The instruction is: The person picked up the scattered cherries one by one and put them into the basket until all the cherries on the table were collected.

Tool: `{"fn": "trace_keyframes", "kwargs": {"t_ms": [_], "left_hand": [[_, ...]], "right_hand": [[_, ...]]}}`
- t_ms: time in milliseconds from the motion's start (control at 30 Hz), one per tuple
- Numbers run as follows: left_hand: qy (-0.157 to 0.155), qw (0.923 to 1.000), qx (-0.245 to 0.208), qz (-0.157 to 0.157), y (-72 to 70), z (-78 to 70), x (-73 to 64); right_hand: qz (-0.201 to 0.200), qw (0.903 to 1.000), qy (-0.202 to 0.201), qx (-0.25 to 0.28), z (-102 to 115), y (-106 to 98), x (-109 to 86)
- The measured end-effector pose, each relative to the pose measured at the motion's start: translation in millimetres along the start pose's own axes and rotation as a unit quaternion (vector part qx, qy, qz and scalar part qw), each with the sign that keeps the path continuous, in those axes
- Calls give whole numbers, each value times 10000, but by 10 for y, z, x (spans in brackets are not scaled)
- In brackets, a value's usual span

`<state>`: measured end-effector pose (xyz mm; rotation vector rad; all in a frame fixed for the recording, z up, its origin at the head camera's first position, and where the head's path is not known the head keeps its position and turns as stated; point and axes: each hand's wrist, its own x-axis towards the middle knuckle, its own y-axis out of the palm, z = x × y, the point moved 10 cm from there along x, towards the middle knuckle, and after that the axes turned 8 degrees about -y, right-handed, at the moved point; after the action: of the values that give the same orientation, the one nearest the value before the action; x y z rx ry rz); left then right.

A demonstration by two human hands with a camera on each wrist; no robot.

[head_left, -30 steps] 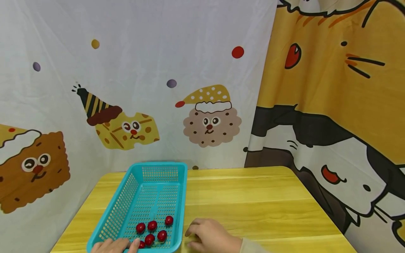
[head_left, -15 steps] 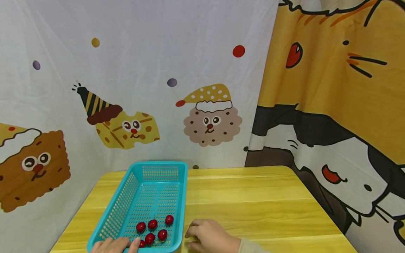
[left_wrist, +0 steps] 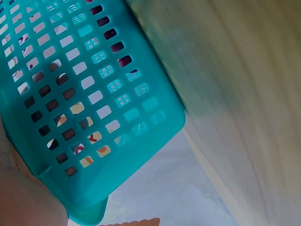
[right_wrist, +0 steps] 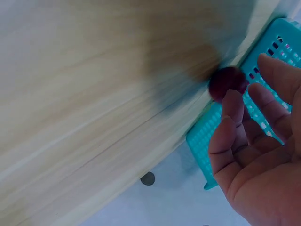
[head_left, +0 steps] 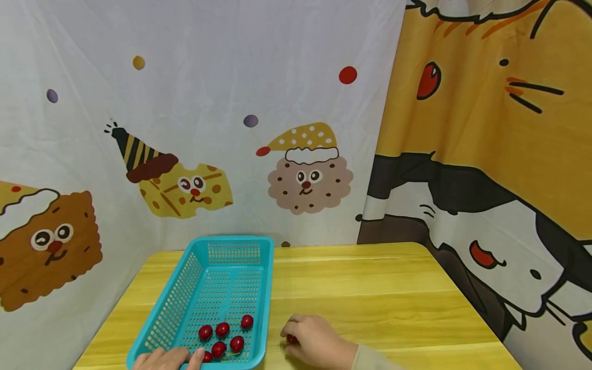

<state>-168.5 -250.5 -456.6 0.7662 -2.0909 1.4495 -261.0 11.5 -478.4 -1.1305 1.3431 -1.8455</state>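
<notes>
A turquoise plastic basket (head_left: 268, 288) stands on the left of the table, and several red cherries (head_left: 222, 329) lie in its near end. My left hand (head_left: 162, 359) grips the basket's near rim at the lower left, one cherry partly hidden beside it. The left wrist view shows the basket's perforated wall (left_wrist: 146, 155) close up. To the right of the basket, my right hand (head_left: 319, 343) holds another cherry (right_wrist: 225, 84) at its curled fingertips, low over the table. From the head view the fingers cover much of this cherry.
The yellow wood-grain table (head_left: 361, 288) extends to the right of the basket. Behind it hangs a white curtain (head_left: 287, 61) with cartoon prints, and a yellow cat-print curtain (head_left: 462, 113) hangs at the right.
My right hand has shifted slightly right, and a cherry now shows between its fingers. The left hand and the basket have stayed in place.
</notes>
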Motion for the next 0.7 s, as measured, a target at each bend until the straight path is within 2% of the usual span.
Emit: {"fn": "trace_keyframes", "kwargs": {"t_ms": [133,433,700], "left_hand": [[82,9999,-33,-76,1,2,-4],[83,9998,-81,-145,-7,-1,-19],[87,9999,-66,-109,-5,-15,-18]], "right_hand": [[-41,9998,151,-106,-57,-12,-31],[251,9988,426,16,-144,81,-53],[262,9987,427,-59,-145,59,-49]]}}
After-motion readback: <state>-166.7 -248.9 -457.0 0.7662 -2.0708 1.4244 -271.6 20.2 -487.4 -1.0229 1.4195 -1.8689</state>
